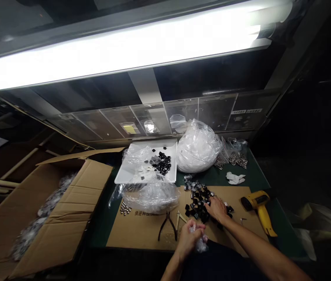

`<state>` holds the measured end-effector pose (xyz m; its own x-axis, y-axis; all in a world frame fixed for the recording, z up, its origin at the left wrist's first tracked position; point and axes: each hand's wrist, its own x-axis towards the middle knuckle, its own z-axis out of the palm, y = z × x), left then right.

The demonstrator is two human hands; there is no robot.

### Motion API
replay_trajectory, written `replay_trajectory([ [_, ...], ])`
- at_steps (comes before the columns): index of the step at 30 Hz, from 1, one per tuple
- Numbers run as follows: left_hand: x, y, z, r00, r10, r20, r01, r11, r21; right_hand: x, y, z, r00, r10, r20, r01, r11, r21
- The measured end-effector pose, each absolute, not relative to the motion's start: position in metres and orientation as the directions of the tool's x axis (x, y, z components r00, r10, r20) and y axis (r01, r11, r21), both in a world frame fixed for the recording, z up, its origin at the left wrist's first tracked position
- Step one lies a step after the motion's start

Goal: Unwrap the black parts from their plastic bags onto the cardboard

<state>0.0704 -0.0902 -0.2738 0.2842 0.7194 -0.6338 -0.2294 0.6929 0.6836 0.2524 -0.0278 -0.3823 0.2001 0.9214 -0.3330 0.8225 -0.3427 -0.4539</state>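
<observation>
My left hand [189, 238] is closed round a crumpled clear plastic bag [201, 244] at the front edge of the cardboard sheet [139, 234]. My right hand [217, 209] reaches onto a pile of small black pieces [200, 201] on the same sheet; its fingertips touch the pile, and whether they grip a piece is hidden. Black-handled pliers [168, 226] and a pale-handled tool [178, 219] lie left of my left hand.
A yellow heat gun [260, 207] lies at right. Behind are a white tray [121, 171] with black pieces, a large plastic bag [197, 148], small bags of metal parts [237, 158] and a white glove [235, 178]. An open carton [74, 203] stands at left.
</observation>
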Motion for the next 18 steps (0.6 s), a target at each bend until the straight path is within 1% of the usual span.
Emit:
replay_trajectory([
  [2,0.062,-0.096,-0.270,0.311,0.722,-0.618,-0.201,0.686,0.699,0.244,-0.016,-0.383,0.154,0.956,-0.250,0.878,-0.248,-0.409],
  [3,0.057,-0.099,-0.269,0.320,0.725,-0.609,-0.168,0.676,0.717,0.240,-0.008,-0.383,0.122,0.963,-0.240,0.889,-0.214,-0.406],
  [6,0.043,-0.110,-0.266,0.346,0.726,-0.594,-0.032,0.642,0.766,0.229,0.023,-0.388,-0.001,0.951,-0.309,0.888,-0.141,-0.438],
  [9,0.033,-0.116,-0.267,0.326,0.714,-0.619,0.076,0.633,0.770,0.223,0.050,-0.393,-0.060,0.919,-0.390,0.873,-0.141,-0.466],
  [11,0.031,-0.116,-0.269,0.285,0.708,-0.646,0.078,0.654,0.752,0.222,0.057,-0.394,-0.061,0.915,-0.398,0.870,-0.147,-0.471],
  [13,0.034,-0.112,-0.272,0.245,0.700,-0.671,-0.008,0.693,0.721,0.225,0.056,-0.393,-0.030,0.935,-0.354,0.851,-0.162,-0.500],
  [15,0.039,-0.105,-0.279,0.196,0.680,-0.706,-0.100,0.730,0.676,0.232,0.049,-0.390,0.061,0.950,-0.305,0.750,-0.245,-0.614],
  [16,0.043,-0.101,-0.283,0.165,0.670,-0.724,-0.118,0.742,0.660,0.235,0.043,-0.388,0.120,0.948,-0.294,0.657,-0.298,-0.693],
  [18,0.049,-0.093,-0.292,0.096,0.666,-0.740,-0.104,0.746,0.658,0.241,0.029,-0.381,0.199,0.926,-0.321,0.402,-0.376,-0.835],
])
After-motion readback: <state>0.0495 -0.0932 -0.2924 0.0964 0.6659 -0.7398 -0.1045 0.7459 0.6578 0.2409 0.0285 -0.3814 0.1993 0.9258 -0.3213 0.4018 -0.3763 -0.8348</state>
